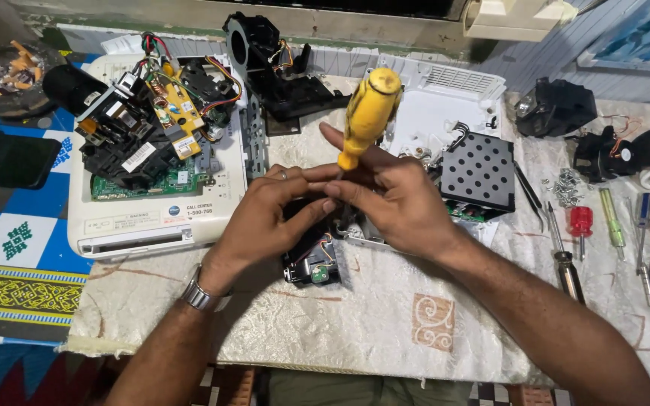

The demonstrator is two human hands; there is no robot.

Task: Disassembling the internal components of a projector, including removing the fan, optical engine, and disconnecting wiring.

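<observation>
Steadying a small black module point(311, 259) at frame centre, left hand point(265, 218) grips it; right hand point(396, 203) pinches an upright yellow screwdriver point(368, 113), tip down into it; opened white casing point(152, 218) upper left.

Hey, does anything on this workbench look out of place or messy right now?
Yes: small loose screws lie scattered on the cloth right of the black perforated plate, beside the spare screwdrivers. They sit in no tray.
</observation>
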